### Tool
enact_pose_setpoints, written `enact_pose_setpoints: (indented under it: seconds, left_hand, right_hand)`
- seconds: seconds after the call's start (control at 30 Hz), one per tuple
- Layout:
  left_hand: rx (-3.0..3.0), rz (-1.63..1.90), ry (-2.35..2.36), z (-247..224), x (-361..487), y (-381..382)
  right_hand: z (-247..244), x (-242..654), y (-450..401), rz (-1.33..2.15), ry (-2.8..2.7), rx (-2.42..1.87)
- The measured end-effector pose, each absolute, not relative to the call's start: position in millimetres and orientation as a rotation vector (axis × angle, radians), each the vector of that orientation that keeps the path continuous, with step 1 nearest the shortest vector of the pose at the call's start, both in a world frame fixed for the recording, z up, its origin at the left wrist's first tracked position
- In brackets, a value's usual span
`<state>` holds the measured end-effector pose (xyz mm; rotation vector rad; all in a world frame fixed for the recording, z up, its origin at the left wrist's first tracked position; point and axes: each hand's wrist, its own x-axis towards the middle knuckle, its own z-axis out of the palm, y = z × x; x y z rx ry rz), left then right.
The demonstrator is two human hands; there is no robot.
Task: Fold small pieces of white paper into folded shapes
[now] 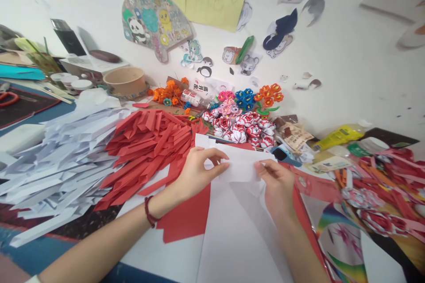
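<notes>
A small piece of white paper [239, 171] is stretched between my two hands above a larger white sheet [237, 239]. My left hand [202, 168] pinches its left end between thumb and fingers. At the right end, my right hand [277, 181] grips it with the thumb on top. Red paper [186, 216] lies under the white sheet to the left. Behind my hands sits a cluster of red and white folded paper roses [244, 126].
Piles of folded white strips [66, 154] and red strips [149, 146] spread out on the left. Paper flowers [268, 97], a bottle [192, 97] and a round tub [124, 80] stand along the wall. Scissors [8, 97] lie far left; a yellow package [338, 136] lies right.
</notes>
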<state>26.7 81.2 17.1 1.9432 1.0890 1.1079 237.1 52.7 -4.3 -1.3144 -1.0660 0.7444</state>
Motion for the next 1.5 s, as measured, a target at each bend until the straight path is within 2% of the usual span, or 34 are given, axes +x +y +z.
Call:
enact_pose_setpoints:
  seconds: [0.17,0.53,0.83,1.07,1.5]
  left_hand:
    - [2.046,1.217,1.066,18.6,26.0,78.0]
    - [1.992,1.232,1.176,20.1,24.9,81.2]
    - [1.888,1.128,1.074,13.4,25.6,85.6]
    - [1.658,0.922,0.925,14.9,26.1,84.5]
    - [1.628,0.854,0.891,15.4,28.6,85.8]
  right_hand:
    - [-4.5,237.0,52.2,0.730,-1.062,-1.290]
    - [0.2,234.0,48.2,0.676,-1.102,-1.255]
    - [-0.5,234.6,49.3,0.602,-1.113,-1.198]
    - [1.4,234.2,49.0,0.519,-1.102,-1.238]
    - [-0.2,233.8,48.7,0.492,-1.161,-1.290]
